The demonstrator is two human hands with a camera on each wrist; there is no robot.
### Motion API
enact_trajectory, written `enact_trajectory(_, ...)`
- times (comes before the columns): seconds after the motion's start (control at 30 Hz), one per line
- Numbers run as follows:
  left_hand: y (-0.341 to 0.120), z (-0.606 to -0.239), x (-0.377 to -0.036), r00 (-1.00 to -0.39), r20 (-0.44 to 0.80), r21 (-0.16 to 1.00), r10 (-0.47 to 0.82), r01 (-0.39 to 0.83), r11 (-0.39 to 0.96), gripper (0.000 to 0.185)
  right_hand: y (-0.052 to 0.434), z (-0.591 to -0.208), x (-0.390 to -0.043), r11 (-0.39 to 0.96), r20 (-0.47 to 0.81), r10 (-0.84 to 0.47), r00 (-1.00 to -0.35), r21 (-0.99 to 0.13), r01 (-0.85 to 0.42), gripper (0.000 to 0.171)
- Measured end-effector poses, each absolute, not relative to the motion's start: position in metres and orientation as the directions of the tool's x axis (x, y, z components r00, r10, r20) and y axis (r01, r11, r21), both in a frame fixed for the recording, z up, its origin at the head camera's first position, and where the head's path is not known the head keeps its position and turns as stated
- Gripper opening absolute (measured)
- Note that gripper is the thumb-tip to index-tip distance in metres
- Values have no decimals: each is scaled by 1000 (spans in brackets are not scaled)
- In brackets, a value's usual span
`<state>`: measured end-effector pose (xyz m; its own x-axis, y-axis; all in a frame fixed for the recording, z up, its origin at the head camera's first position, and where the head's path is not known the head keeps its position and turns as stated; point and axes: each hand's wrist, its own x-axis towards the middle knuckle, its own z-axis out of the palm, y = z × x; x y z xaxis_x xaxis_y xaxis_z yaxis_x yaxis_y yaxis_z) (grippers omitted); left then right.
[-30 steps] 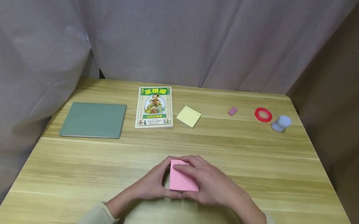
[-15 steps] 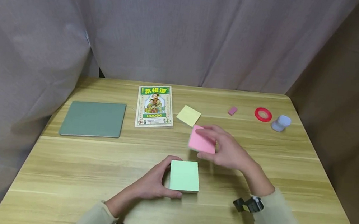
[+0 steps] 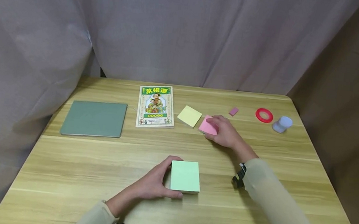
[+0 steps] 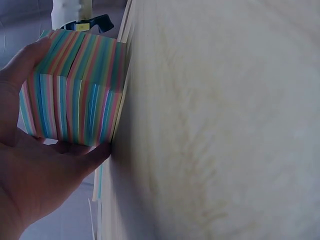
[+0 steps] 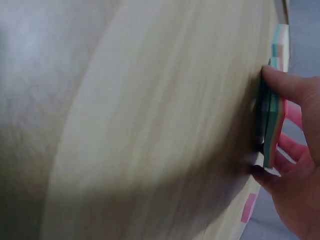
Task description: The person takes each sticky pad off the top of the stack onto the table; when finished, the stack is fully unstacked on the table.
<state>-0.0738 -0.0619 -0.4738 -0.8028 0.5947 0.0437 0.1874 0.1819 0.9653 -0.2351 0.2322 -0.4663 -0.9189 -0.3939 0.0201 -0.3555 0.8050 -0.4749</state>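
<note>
From the head view we look forward and down across the light wooden table (image 3: 256, 191) toward the grey curtain (image 3: 180, 32), seeing the whole tabletop from a middle distance. The left wrist view sits very close beside the thick rainbow-edged block of sticky notes (image 4: 75, 90), with the table rotated on edge. The right wrist view looks equally close along the table at the thin pink-topped pad (image 5: 274, 120). All three views share the tabletop.

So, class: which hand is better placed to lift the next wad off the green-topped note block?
Probably the right hand, once it lets go of the pink wad; the left hand is gripping the green-topped note block, steadying it.
</note>
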Motion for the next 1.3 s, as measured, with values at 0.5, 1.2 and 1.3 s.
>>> enact_trajectory(0.5, -62, -472, -73, -805, 32, 964, 592, 181, 194, 87, 227, -453, -230, 806, 0, -463, -886, -417, -421, 62)
enact_trajectory(1.2, -62, -442, -66, -799, 29, 963, 600, 184, 199, 84, 166, -389, -81, 568, -24, -784, -620, -430, -702, 77)
enact_trajectory(1.3, -63, -433, -65, -798, 26, 959, 602, 189, 210, 83, 164, -394, -75, 580, -8, -775, -632, -407, -706, 77)
